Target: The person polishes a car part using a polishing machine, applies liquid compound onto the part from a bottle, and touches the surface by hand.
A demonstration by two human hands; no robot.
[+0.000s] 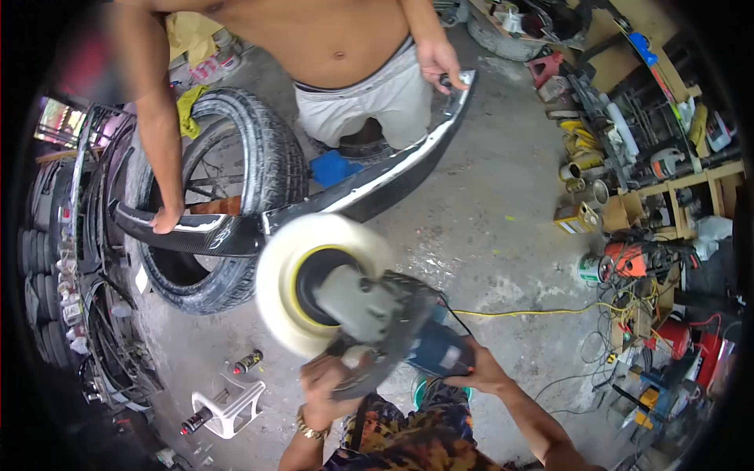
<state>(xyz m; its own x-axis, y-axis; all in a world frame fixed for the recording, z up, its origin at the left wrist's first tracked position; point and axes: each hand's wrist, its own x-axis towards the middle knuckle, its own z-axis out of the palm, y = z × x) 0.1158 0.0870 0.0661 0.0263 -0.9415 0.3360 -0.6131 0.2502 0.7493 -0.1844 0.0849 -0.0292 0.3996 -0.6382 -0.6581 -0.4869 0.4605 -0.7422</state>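
My left hand [326, 385] is wrapped round the front handle area of a power polisher [365, 302], partly blurred. My right hand [483, 367] grips the tool's blue rear body [444, 349]. The polisher's round white pad [275, 290] faces left, close to a long dark carbon-look car part [393, 184] with a white strip along its edge. Another person's hands hold that part: one hand [166, 219] at its left end, the other hand [440, 64] at its upper right end. The part lies across a large tire [275, 149].
A white plastic stool [236, 408] lies at the lower left, with a spray can [249, 361] near it. From the tool, a yellow cord [542, 312] runs right to a cluttered shelf [683, 180]. Tires and trim pieces line the left side.
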